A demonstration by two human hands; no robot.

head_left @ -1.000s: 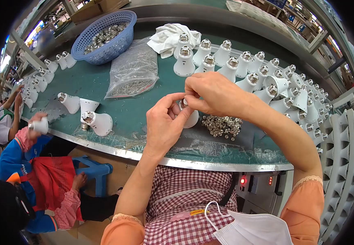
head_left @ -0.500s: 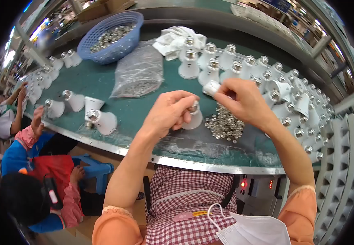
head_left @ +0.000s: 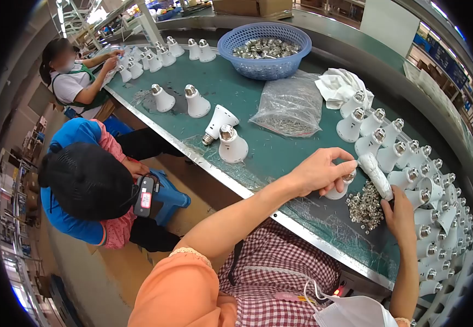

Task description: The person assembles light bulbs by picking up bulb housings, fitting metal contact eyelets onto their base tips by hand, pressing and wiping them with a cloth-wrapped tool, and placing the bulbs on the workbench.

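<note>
My left hand is closed, its thumb and fingers pinched at the metal screw cap of an upright white light bulb. The fingers partly cover that cap. In my right hand is a long white-wrapped tool, gripped near its lower end; the wrapping hides its kind. The tool's far end lies close to the nearest standing bulbs. Between my hands, on the green table, is a heap of small shiny metal pieces.
Many white bulbs crowd the right side. Behind are a blue basket of metal caps, a plastic bag of thin pins and a white cloth. Several bulbs stand left. One co-worker sits bent forward; another works farther off.
My view has swung to the left, so the table appears shifted right. The white-wrapped tool now shows lengthwise instead of end-on. My left hand stays at the same bulb. The nearer co-worker has bent forward.
</note>
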